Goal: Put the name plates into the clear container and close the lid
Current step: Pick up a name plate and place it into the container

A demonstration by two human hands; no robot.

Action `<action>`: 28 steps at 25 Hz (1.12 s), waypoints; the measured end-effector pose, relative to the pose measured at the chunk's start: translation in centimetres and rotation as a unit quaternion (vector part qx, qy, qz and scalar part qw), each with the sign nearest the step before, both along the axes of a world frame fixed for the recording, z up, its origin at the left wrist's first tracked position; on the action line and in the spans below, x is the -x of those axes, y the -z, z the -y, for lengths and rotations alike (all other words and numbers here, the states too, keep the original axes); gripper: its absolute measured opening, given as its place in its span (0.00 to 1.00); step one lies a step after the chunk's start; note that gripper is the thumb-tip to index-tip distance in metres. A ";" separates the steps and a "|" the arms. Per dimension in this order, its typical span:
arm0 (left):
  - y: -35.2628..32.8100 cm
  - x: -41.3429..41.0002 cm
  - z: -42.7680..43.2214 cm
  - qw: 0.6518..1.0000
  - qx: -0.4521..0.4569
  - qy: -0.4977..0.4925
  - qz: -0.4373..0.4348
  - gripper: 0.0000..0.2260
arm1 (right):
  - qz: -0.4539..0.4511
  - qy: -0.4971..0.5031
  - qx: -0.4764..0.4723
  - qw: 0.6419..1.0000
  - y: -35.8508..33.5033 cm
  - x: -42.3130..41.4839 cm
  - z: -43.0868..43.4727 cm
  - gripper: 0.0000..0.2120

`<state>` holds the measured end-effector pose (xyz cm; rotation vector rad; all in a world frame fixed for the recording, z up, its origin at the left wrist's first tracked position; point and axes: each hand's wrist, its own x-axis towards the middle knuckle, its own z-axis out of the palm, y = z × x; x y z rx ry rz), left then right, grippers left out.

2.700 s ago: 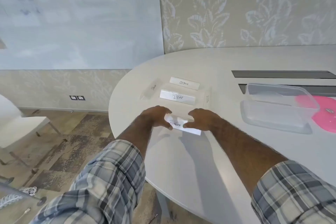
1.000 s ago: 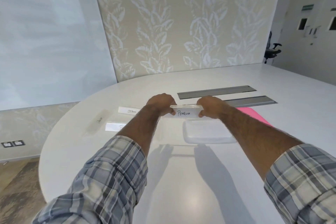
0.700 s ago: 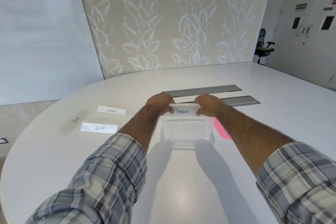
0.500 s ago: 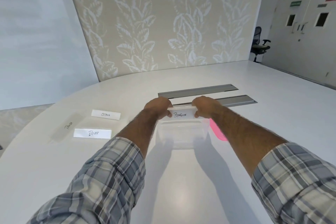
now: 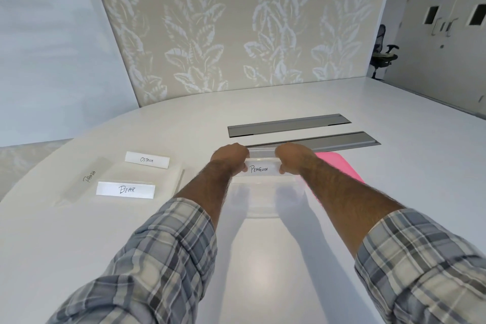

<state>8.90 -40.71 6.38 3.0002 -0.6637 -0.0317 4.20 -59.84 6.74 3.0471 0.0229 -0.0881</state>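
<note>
I hold the "Penguin" name plate (image 5: pixel 260 168) by its two ends, my left hand (image 5: pixel 230 156) on the left end and my right hand (image 5: pixel 294 156) on the right. It is level with the top of the clear container (image 5: pixel 263 200), which stands on the white table (image 5: pixel 263 271) between my forearms. The pink lid (image 5: pixel 339 168) lies flat just right of the container, partly hidden by my right arm. To the left stand the "Ostrich" plate (image 5: pixel 147 160) and the "Bear" plate (image 5: pixel 125 189). The "Panda" plate (image 5: pixel 89 176) lies clear and faint at the far left.
Two grey cable hatches (image 5: pixel 289 125) are set into the table behind the container. Another clear plate stands edge-on (image 5: pixel 181 179) right of the Bear plate. An office chair (image 5: pixel 382 52) stands far off by the wall at the right.
Both hands lifted the Penguin plate from the table's left and carried it right, over the clear container. In the last half second it has sunk slightly toward the container's opening.
</note>
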 end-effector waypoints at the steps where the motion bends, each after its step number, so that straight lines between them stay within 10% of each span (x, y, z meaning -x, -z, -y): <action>1: 0.3 -0.3 0.2 1.000 -0.006 0.000 -0.004 0.17 | -0.005 -0.004 0.002 1.000 0.3 -0.4 0.1 0.20; 28: 5.6 -4.4 2.4 0.997 -0.066 -0.004 -0.029 0.19 | -0.061 -0.041 0.041 0.996 4.9 -5.0 2.0 0.16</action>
